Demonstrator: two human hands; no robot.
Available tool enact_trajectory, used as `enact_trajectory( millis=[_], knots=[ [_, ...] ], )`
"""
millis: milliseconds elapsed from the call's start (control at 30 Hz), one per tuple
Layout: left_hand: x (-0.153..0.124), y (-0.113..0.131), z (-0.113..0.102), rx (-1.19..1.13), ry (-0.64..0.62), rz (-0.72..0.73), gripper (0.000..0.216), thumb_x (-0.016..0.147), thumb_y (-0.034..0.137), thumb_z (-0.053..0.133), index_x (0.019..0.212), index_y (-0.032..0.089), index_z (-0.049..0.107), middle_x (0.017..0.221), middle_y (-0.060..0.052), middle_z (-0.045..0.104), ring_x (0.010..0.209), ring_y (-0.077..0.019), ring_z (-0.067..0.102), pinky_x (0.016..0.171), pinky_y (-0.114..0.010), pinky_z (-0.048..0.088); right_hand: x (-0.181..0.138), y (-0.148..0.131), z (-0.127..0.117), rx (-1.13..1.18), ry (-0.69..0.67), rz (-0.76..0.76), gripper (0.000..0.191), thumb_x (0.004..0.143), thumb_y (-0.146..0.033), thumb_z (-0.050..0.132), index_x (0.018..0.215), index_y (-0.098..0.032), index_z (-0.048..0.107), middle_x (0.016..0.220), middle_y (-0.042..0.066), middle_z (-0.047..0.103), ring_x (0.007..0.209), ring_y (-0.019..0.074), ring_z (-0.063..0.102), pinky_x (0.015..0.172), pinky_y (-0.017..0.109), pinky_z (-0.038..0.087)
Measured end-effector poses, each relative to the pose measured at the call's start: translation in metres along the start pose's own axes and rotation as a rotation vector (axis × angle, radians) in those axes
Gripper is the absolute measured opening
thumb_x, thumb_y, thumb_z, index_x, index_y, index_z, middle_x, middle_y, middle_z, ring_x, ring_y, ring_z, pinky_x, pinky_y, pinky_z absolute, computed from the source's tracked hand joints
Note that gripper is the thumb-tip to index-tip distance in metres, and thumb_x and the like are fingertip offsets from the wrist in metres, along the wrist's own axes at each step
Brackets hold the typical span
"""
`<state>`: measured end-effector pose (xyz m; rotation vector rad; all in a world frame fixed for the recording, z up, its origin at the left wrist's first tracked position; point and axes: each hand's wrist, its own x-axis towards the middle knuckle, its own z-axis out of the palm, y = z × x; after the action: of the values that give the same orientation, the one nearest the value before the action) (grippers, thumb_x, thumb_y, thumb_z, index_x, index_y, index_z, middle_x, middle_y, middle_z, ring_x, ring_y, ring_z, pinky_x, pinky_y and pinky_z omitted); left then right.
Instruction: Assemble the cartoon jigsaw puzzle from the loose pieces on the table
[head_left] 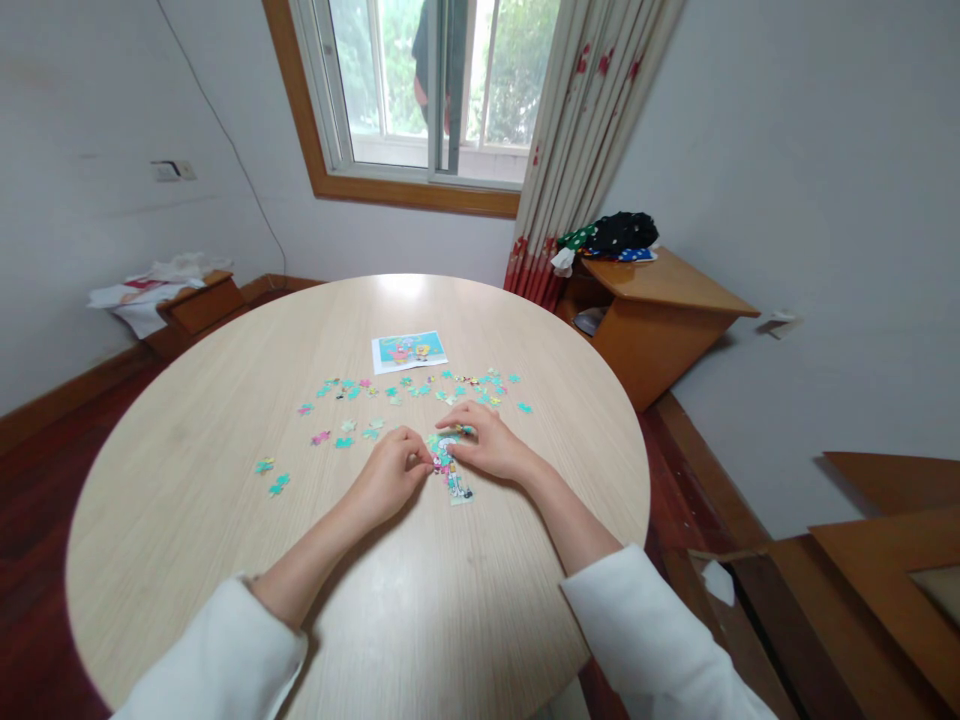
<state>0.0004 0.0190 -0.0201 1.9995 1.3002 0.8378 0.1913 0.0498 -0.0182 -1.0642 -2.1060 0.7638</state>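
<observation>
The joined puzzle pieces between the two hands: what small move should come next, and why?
Probably press the piece at the left hand's fingertips sideways into the joined puzzle section, which the right hand steadies flat on the round table. Both hands meet at its edge, while the loose pieces lie untouched further away, below the reference picture.

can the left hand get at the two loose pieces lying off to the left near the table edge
Probably yes. The left hand rests at the joined puzzle section, and only bare table lies between it and the two loose pieces. Nothing blocks a sideways sweep, though its fingers look busy on the section.
</observation>
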Motion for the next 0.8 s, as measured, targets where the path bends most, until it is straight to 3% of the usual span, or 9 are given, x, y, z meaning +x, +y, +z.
enact_trajectory(
  millis=[433, 800],
  knots=[
    [0.0004, 0.0001, 0.0010, 0.034, 0.001, 0.004, 0.011, 0.073, 0.015, 0.059, 0.063, 0.018, 0.062, 0.081, -0.004, 0.059, 0.081, -0.0193, 0.056, 0.078, -0.034, 0.044, -0.0025, -0.0056, -0.0002, -0.118, -0.095, 0.031, 0.040, 0.069, -0.014, 0.071, 0.108, -0.023, 0.065, 0.112, 0.006, 0.056, 0.111, 0.0221, 0.050, 0.100, 0.044, 0.033],
    [0.0004, 0.0015, 0.0014, 0.076, -0.006, 0.012, 0.013, 0.073, 0.010, 0.058, 0.064, 0.017, 0.062, 0.079, -0.004, 0.059, 0.079, -0.0183, 0.056, 0.075, -0.032, 0.044, -0.0027, -0.0062, -0.0001, -0.117, -0.092, 0.041, 0.041, 0.070, -0.014, 0.071, 0.109, -0.025, 0.065, 0.113, 0.005, 0.055, 0.112, 0.0219, 0.050, 0.100, 0.044, 0.033]
  ],
)
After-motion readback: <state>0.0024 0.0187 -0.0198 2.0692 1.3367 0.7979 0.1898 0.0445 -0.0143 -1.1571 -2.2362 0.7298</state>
